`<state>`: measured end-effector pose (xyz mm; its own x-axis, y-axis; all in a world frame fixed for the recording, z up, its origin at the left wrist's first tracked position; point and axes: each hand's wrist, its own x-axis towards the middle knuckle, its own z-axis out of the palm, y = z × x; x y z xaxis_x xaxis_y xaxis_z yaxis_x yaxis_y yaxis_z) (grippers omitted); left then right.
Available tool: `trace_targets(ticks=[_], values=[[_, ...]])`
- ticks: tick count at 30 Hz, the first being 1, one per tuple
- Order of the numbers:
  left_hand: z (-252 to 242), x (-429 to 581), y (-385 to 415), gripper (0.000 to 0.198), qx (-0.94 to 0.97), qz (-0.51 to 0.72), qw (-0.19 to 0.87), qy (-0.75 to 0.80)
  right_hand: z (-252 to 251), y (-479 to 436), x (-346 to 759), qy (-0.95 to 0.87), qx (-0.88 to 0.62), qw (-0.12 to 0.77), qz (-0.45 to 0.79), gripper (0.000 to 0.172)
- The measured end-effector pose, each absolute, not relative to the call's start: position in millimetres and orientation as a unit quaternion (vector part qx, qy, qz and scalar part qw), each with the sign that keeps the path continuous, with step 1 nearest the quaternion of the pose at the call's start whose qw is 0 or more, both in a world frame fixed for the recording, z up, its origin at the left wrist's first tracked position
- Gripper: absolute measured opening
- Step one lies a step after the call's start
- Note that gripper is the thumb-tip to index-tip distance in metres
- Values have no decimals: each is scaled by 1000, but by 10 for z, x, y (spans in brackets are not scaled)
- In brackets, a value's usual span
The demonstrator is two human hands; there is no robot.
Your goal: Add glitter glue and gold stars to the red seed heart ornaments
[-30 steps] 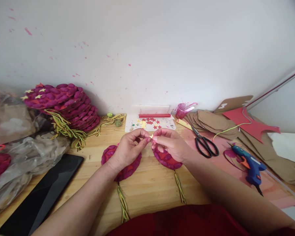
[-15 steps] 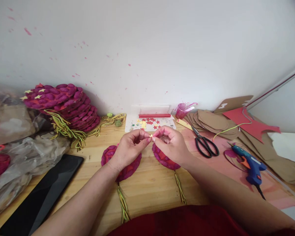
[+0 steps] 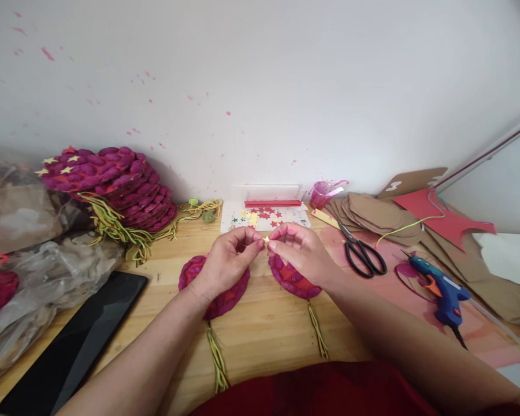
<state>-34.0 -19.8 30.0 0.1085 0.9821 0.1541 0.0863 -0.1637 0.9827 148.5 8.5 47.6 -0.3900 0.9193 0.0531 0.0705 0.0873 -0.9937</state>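
Between the fingertips of my left hand (image 3: 234,257) and my right hand (image 3: 297,251) is a small yellow star (image 3: 266,240), pinched from both sides. Under my left hand lies a round purple-and-red disc (image 3: 227,303), partly covered, with a green-yellow yarn tassel (image 3: 216,358) toward me. A second such disc (image 3: 292,283) sits below my right hand, its own tassel (image 3: 317,332) hanging down the tabletop. Just past my fingers, a white sheet (image 3: 230,211) carries red stars (image 3: 266,214), yellow stars (image 3: 252,219) and a few green ones.
At the left stand a stack of purple discs (image 3: 125,179), plastic bags (image 3: 69,277) and a black tablet-like slab (image 3: 73,341). To the right are black-handled scissors (image 3: 364,254), a blue glue gun (image 3: 444,294), cardboard rounds (image 3: 375,214), red paper (image 3: 442,216) and a pink-stained cup (image 3: 319,195).
The yellow star shows more plainly between my fingertips, which have parted slightly. Both hands stay in nearly the same place.
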Motion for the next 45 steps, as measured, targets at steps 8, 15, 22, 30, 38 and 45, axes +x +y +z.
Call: trace_targets(ticks=[8,15,22,30,38,45], values=[[285,-331,-204,21,576,491,475,448,449,84,1476,-631,-405,405,523,11],[298,-328,-202,25,515,501,548,429,479,74,1474,-632,-380,390,551,13],[299,-325,-192,20,392,506,644,419,488,87,1476,-614,-336,386,601,19],[291,-322,-190,20,378,500,664,409,448,96,1471,-607,-326,388,612,19],[295,-319,-194,19,368,502,670,405,470,94,1465,-601,-321,386,621,16],[298,-321,-192,18,366,500,678,396,461,93,1463,-596,-317,392,625,15]])
